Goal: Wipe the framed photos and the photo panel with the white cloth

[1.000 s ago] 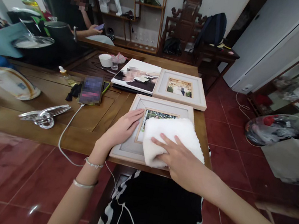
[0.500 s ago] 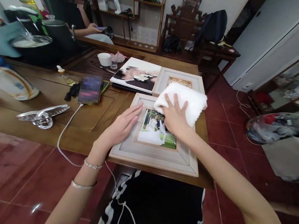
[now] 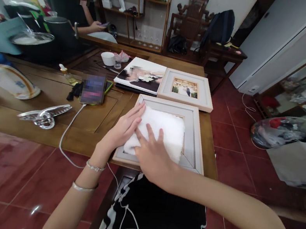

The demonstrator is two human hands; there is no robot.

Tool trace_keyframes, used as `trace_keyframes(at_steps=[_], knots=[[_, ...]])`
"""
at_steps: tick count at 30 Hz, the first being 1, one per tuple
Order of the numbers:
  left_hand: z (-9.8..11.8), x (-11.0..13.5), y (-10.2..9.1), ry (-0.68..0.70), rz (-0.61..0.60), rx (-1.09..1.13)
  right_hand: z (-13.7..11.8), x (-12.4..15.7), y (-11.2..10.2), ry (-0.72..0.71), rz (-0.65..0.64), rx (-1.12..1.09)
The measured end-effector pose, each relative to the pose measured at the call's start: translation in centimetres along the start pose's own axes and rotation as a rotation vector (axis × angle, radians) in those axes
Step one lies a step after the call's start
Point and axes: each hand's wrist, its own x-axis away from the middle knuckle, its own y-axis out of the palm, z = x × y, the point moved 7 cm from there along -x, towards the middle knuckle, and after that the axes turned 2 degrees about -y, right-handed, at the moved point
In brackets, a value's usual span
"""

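A pale picture frame [image 3: 195, 145] lies flat at the near edge of the wooden table. A white cloth [image 3: 168, 127] is spread over most of its middle and hides the photo inside. My right hand [image 3: 156, 156] presses flat on the cloth with its fingers spread. Along the frame's left side rests my left hand [image 3: 125, 125], fingers stretched out, by the cloth's left edge. Just beyond are a second framed photo [image 3: 185, 88] and a photo album [image 3: 142, 75] with a picture on its cover.
On the table's left lie a shiny metal clip-like object [image 3: 44, 114], a phone [image 3: 93, 90] on a white cable, a small dropper bottle [image 3: 66, 75] and a large blue-and-white pack [image 3: 3, 72]. A white cup [image 3: 108, 59] stands farther back. Across the table sits a person [image 3: 71, 5].
My right hand has slid the white cloth from the frame's far right corner down and left, covering the photo. My left hand has stayed at the left side.
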Motion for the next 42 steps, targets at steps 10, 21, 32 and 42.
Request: trace_keyframes(at_steps=[10, 21, 32, 42], knots=[[-0.5, 0.0, 0.5, -0.014, -0.034, -0.026, 2.1, 4.8, 0.6, -0.087, 0.031, -0.097], [-0.6, -0.2, 0.8, -0.032, -0.058, -0.01, 7.8, 11.9, 0.0, 0.147, 0.032, -0.101], [-0.6, -0.4, 0.9, -0.042, -0.068, -0.011, 15.8, 11.6, -3.4, 0.293, 0.428, -0.109], [-0.7, -0.5, 0.9, -0.024, -0.076, -0.033, 11.7, -2.0, -3.3, -0.17, 0.429, 0.205]])
